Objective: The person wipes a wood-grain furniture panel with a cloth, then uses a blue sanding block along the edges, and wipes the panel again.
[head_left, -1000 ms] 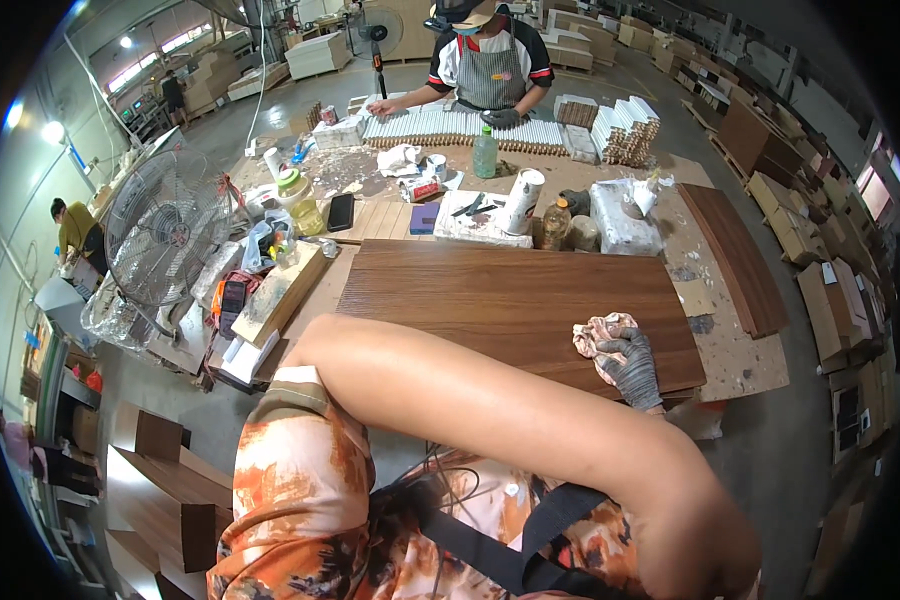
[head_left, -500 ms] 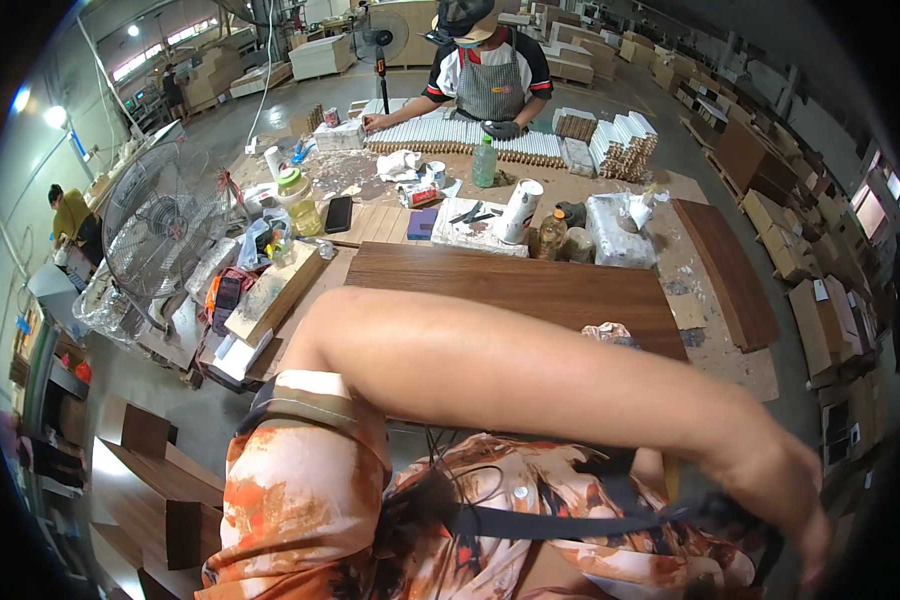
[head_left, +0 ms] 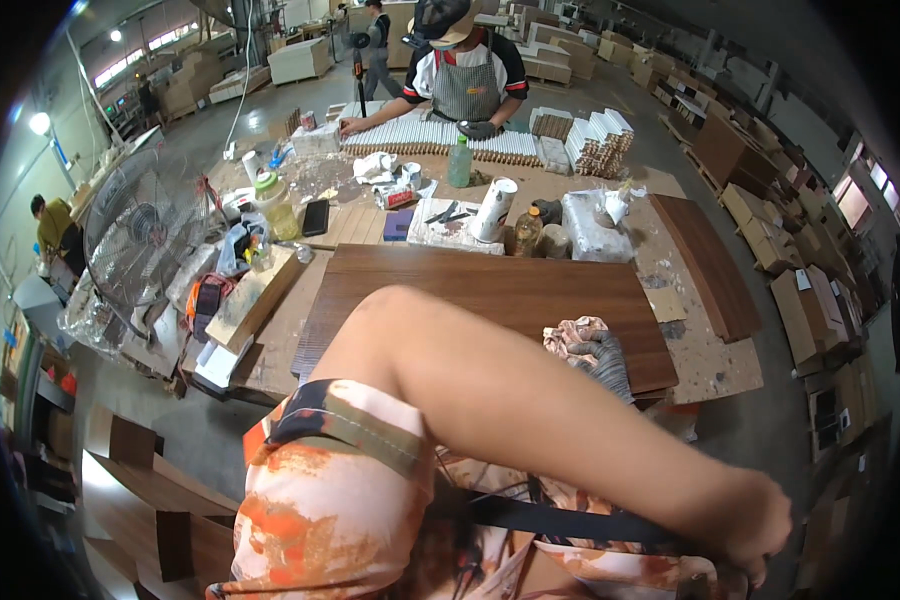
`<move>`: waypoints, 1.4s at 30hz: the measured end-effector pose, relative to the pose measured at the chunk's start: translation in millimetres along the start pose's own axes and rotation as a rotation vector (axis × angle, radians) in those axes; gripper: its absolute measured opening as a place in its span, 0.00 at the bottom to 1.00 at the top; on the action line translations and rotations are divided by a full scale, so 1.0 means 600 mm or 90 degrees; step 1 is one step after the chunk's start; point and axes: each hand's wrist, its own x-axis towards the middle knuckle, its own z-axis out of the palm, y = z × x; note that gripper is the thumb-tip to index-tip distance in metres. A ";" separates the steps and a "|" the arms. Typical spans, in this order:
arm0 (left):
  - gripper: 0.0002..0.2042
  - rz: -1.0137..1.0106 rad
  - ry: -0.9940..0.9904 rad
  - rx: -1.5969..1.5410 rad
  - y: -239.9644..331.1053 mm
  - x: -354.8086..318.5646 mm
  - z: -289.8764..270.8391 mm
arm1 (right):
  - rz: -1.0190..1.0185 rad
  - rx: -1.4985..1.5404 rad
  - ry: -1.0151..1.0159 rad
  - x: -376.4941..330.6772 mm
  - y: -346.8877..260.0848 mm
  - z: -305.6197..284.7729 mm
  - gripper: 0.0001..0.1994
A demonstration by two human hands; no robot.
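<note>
My left arm stretches across the front of my body to the lower right. My bare left hand (head_left: 763, 522) is curled beside my patterned shirt, near the end of a dark strap (head_left: 570, 520); what its fingers hold, if anything, is hidden. Beyond that forearm, my right hand (head_left: 606, 366), in a grey glove, grips a crumpled pink-and-white cloth (head_left: 574, 336). It rests on the right part of a dark brown wood-grain board (head_left: 470, 275), which lies flat on the worktable. My left forearm covers the board's near middle.
Behind the board stand a white cylindrical container (head_left: 494, 210), an amber bottle (head_left: 527, 232) and a green bottle (head_left: 459, 163). A phone (head_left: 315, 218) and a caged fan (head_left: 142, 225) are to the left. Across the table a co-worker (head_left: 467, 85) stands at a row of white strips (head_left: 440, 138). Another brown board (head_left: 705, 265) lies right.
My left hand has risen slightly and moved left. The gloved right hand and cloth, mostly hidden before, now show past my forearm. The whole view has shifted a little.
</note>
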 end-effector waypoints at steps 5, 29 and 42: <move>0.23 -0.136 -0.015 -0.015 -0.026 -0.082 0.008 | -0.035 -0.030 0.022 0.008 0.002 -0.001 0.12; 0.27 -0.270 0.141 -0.018 -0.099 -0.313 0.018 | -0.040 -0.054 0.009 0.017 -0.030 -0.022 0.12; 0.23 -0.454 0.774 -0.180 -0.084 -0.601 0.037 | -0.172 -0.451 -0.032 0.057 -0.005 0.000 0.13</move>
